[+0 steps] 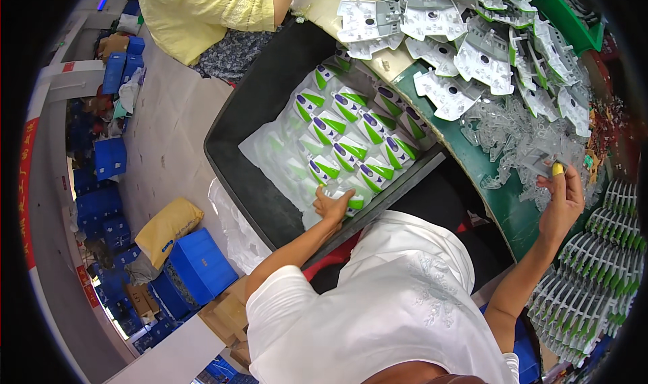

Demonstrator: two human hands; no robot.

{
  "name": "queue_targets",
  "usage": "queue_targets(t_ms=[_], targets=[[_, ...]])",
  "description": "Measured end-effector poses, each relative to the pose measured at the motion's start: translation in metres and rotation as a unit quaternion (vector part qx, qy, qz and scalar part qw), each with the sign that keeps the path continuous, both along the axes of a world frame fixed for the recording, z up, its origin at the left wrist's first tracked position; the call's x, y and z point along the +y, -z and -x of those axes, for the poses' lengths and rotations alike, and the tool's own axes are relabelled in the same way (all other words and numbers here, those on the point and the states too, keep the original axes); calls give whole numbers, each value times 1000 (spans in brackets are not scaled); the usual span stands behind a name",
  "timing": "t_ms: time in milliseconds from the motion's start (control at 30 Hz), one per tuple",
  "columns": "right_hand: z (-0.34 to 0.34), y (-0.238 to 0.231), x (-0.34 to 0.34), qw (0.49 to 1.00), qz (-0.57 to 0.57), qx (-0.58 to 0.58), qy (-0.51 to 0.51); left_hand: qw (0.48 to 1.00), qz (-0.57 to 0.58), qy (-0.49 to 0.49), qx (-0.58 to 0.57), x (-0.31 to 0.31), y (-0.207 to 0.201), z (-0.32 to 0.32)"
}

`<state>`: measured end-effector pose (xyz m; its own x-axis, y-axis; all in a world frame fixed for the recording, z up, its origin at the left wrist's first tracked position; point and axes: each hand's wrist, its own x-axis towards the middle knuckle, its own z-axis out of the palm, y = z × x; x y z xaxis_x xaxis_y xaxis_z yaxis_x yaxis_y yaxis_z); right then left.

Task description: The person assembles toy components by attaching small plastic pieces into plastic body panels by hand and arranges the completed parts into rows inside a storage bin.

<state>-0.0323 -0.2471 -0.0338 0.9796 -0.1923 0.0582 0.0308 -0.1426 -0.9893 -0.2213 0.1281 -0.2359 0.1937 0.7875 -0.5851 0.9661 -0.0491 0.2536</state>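
Observation:
My left hand (331, 206) reaches into a black bin (233, 124), its thumb and fingers curled around a white-and-green plastic part (356, 200) at the near end. Rows of similar white, green and purple parts (349, 152) lie beside it on a translucent sheet (266, 148). Out to the right, my right hand (567, 192) is closed over the green table, a yellow cover on one fingertip. It pinches a clear plastic piece (540, 158) at the edge of a heap of clear plastic pieces (496, 131). The fingers partly hide the piece.
White-and-grey plastic shells (482, 57) pile up on the green tabletop (503, 205), near a green tray (574, 19). Stacked white-and-green parts (590, 276) stand at far right. Another person in a yellow top (209, 13) sits beyond the bin. Blue crates (196, 266) line the left.

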Motion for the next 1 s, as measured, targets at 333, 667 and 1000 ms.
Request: queue_targets(t_ms=[333, 667, 1000], targets=[[13, 0, 2, 1000, -16, 24, -4, 979, 25, -174, -102, 67, 9, -59], [26, 1, -7, 997, -48, 53, 9, 991, -77, -97, -57, 54, 54, -60], [28, -16, 2, 981, -157, 92, -60, 956, 78, -174, -223, 83, 5, -42]])
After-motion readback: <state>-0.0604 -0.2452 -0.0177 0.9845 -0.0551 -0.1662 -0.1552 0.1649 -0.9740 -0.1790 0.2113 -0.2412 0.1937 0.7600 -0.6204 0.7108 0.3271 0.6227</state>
